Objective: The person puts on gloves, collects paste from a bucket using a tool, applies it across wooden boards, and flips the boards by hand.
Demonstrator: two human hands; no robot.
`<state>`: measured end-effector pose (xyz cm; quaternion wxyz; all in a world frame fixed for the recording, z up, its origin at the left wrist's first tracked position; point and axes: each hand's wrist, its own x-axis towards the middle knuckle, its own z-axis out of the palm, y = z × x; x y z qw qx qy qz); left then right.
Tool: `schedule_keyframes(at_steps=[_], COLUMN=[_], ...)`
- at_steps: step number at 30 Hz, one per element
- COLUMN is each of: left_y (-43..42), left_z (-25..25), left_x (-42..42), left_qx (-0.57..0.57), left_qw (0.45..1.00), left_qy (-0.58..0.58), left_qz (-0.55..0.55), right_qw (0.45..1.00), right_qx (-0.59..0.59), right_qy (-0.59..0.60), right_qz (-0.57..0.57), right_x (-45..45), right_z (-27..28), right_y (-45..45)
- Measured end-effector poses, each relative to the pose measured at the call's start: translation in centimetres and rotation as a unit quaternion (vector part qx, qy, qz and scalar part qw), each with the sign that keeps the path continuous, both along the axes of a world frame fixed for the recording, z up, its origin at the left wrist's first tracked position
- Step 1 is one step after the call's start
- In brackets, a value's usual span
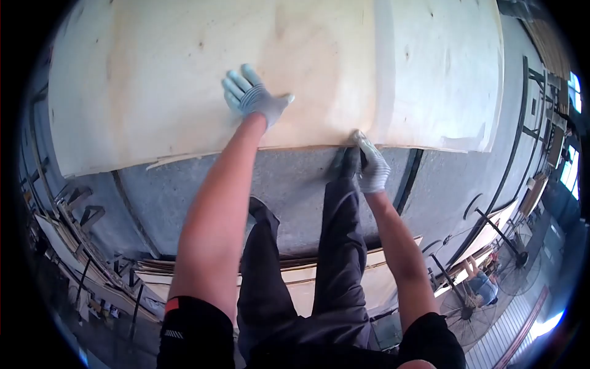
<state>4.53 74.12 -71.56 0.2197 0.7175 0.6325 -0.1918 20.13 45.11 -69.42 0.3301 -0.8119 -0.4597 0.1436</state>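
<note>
A wide, pale wood veneer sheet (203, 74) lies across the upper part of the view, with faint brown stains and small knots. My left hand (255, 101), in a grey-white glove, rests on it palm down with the fingers spread. At the sheet's near edge is my right hand (372, 165), gloved the same way. Its thumb lies on top at the edge and the other fingers curl below, mostly hidden. Left of my right hand, the near edge looks ragged, with a thin layer showing under it.
Beneath the sheet is a grey floor (289, 178) crossed by dark strips. More wood sheets (301, 273) are stacked behind my legs. Toward the lower right stand round wire-caged fans (467, 310), and another person (483, 288) is near them. Racks with boards (67, 237) line the left side.
</note>
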Motion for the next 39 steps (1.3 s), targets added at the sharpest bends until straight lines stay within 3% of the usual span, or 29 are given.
schedule_keyframes(at_steps=[1,3,4,7,9,11,12,15,16,17,19,21,23,24,26,27,28,29,30,31,34,35,39], left_y=[0.5,2.7,3.7,8.9,11.3,13.1,13.2,12.9,13.2,13.9,13.8,13.9,14.0,14.1,15.1,16.7,19.1,22.5,26.4,30.4,39.4,40.2,40.9], left_z=[-0.9,-2.4,-1.2,-2.9,-4.1,-3.1,-3.5,-3.1,-2.5,-1.9,-1.4,-1.4,-1.3,-1.4,-1.1,-1.1,-3.0,-4.7,-6.4,-7.3,-3.4,-3.4,-3.9], left_x=[-3.6,-12.2,-15.8,-28.9,-34.9,-37.9,-37.7,-37.5,-37.5,-37.3,-37.1,-37.4,-37.7,-37.9,-40.7,-42.3,-45.4,-49.3,-53.4,-56.4,-60.4,-60.7,-61.2], left_qx=[0.021,0.063,0.084,0.119,0.113,0.080,0.080,0.087,0.066,0.060,0.035,0.031,0.027,0.024,-0.002,-0.007,0.042,0.100,0.159,0.210,0.062,0.057,0.039], left_qw=[0.996,0.966,0.984,0.990,0.983,0.986,0.985,0.986,0.988,0.988,0.988,0.988,0.989,0.988,0.999,1.000,0.994,0.994,0.986,0.972,0.947,0.950,0.957], left_qy=[-0.044,-0.120,-0.067,0.026,0.063,0.059,0.070,0.058,0.056,0.048,0.036,0.025,0.013,0.008,0.004,0.005,-0.008,-0.018,-0.031,-0.048,0.072,0.082,0.086], left_qz=[-0.074,-0.219,-0.140,0.074,0.132,0.135,0.135,0.129,0.131,0.137,0.145,0.147,0.147,0.150,0.044,-0.010,-0.100,-0.035,0.030,0.091,0.307,0.295,0.274], right_qw=[1.000,0.985,0.969,0.931,0.894,0.966,0.980,0.995,0.997,0.993,0.980,0.985,0.977,0.988,0.979,0.978,0.951,0.903,0.878,0.871,0.851,0.830,0.856], right_qx=[0.002,-0.126,-0.190,0.050,0.008,-0.069,-0.035,-0.073,0.009,-0.016,-0.071,-0.037,0.092,0.011,-0.137,-0.088,-0.020,0.049,0.048,0.083,0.088,0.094,0.092], right_qy=[0.014,0.082,0.117,0.335,0.410,0.213,0.163,0.000,-0.007,-0.030,-0.009,0.040,0.149,0.123,0.141,0.183,0.303,0.422,0.473,0.483,0.516,0.547,0.504], right_qz=[-0.022,-0.083,-0.108,-0.135,-0.179,-0.125,-0.113,-0.074,-0.081,-0.112,-0.187,-0.167,-0.122,-0.093,-0.051,-0.045,-0.062,-0.068,-0.049,-0.027,-0.048,-0.066,-0.068], right_x=[-1.7,-4.8,-6.1,-7.5,-6.7,-6.5,-7.9,-15.0,-16.8,-19.5,-23.6,-28.3,-34.2,-36.1,-39.1,-40.2,-41.2,-42.0,-41.9,-42.1,-41.6,-41.1,-36.3], right_z=[-0.3,0.5,0.7,-0.4,0.2,-2.6,-3.9,-1.4,-3.2,-2.4,-2.9,-3.3,-2.0,-1.0,1.8,1.4,1.2,0.9,3.3,2.2,2.9,3.1,4.2], right_y=[0.9,2.8,4.0,7.3,11.3,14.0,14.5,13.9,12.7,13.2,14.9,16.7,20.0,21.3,24.2,26.2,28.5,31.2,34.7,37.2,48.3,52.2,65.6])
